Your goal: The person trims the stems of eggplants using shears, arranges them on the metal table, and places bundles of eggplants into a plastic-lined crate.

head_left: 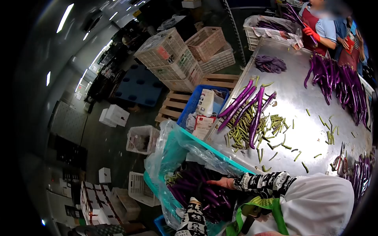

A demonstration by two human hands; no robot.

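Dark purple eggplants [185, 187] fill a turquoise crate [220, 154] lined with clear plastic film [161, 147]. Over the crate's near side, my right hand [222, 183] lies on the eggplants, a finger or thumb stretched out along them. My left hand [194, 200] reaches in from below beside the same eggplants; its fingers are hidden in the dark heap. Both my forearms wear black-and-white patterned sleeves [265, 183]. On the metal table [291, 102], several long eggplants [258, 114] lie across a pile of cut green stems [242, 131].
Red-handled scissors [340, 161] lie at the table's right. A big eggplant heap [342, 86] lies at the far edge, near two people; one red-gloved hand [311, 31] holds eggplants. A dark purple cloth [269, 64], a blue bin [190, 106] and stacked crates [169, 59] stand beyond.
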